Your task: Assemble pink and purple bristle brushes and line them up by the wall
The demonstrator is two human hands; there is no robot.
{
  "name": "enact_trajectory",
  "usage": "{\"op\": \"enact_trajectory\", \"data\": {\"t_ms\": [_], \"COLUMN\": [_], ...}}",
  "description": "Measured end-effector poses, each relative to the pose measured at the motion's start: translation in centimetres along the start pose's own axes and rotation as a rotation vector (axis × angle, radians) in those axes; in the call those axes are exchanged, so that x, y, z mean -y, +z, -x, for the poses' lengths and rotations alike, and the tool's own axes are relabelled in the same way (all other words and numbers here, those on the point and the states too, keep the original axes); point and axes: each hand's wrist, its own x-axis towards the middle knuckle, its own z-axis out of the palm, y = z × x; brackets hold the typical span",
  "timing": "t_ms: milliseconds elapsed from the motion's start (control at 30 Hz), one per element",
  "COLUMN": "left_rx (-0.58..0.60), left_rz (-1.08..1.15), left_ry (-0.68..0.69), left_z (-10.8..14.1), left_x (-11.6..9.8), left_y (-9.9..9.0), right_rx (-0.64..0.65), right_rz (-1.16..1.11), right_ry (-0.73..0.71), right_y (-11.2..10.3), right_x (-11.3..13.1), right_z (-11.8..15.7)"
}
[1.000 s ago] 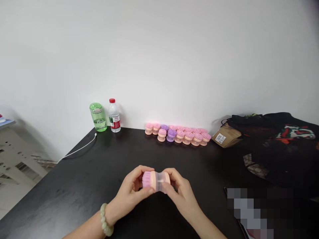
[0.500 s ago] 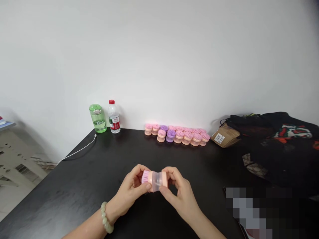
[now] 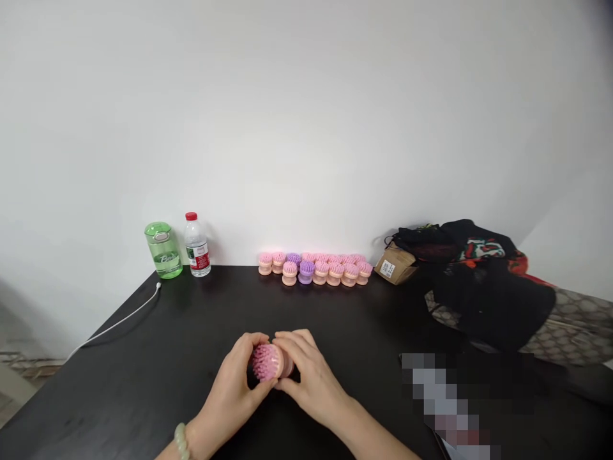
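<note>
So, a black table (image 3: 211, 319) is pushed up against a plain white wall (image 3: 306, 115), its top kinda shiny, with a few faint smudges seen at the near left. The pink brush (image 3: 271, 363) is held just above the near middle of it, tipped sideways so the bristles are aimed left. Its bristle end is gripped between thumb and curled fingers of the left hand (image 3: 234, 383), and its base end is pinched by the right hand (image 3: 311, 380); whether the hidden fingertips touch each other can't be told. A pale bead bracelet (image 3: 181, 441) is worn on the left wrist.

Along the wall, a tight cluster of pink brushes (image 3: 335, 271) is lined up upright, with a couple of purple brushes (image 3: 306, 271) mixed in. Off left, a green bottle (image 3: 163, 250) and a red-capped water bottle (image 3: 197, 246) are parked near a white cable (image 3: 119, 321) draped over the edge. Over right, a labelled brown package (image 3: 396, 263) is wedged beside heaped dark fabric (image 3: 498, 294). The lower right is partly pixelated.
</note>
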Motion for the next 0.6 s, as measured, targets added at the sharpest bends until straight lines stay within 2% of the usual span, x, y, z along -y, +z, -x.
{"op": "enact_trajectory", "data": {"t_ms": [100, 233, 433, 600], "left_rx": [-0.015, -0.101, -0.142, -0.160], "left_rz": [-0.039, -0.057, -0.149, -0.180], "left_ry": [0.040, 0.079, 0.062, 0.089], "left_z": [0.3, 0.4, -0.1, -0.2], "left_x": [0.4, 0.9, 1.3, 1.8], "left_y": [0.4, 0.6, -0.2, 0.1], "right_rx": [-0.041, -0.138, -0.184, -0.229], "right_rz": [-0.003, 0.024, 0.228, 0.350], "right_ry": [-0.013, 0.128, 0.330, 0.509], "right_y": [0.9, 1.6, 2.1, 3.0], "right_x": [-0.3, -1.9, -5.8, -7.1], "right_z": [-0.4, -2.7, -9.3, -14.3]}}
